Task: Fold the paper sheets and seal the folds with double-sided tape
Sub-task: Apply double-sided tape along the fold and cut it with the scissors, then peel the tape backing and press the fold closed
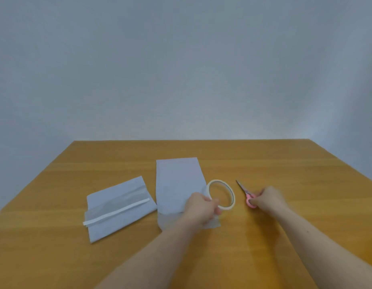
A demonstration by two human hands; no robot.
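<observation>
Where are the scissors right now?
The pink-handled scissors lie on the wooden table, right of centre in the head view, gripped by the right hand, just right of the tape roll.

White paper sheets [178,184], cream tape roll [221,193], pink-handled scissors [246,195], orange-brown woodgrain table [118,155], pale grey-blue wall [180,69] up top.

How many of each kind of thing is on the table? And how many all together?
Folded paper sheets: 2, one on the left, one in the middle
Tape roll: 1, held by the left hand
Scissors: 1, held by the right hand
Total: 4
</observation>
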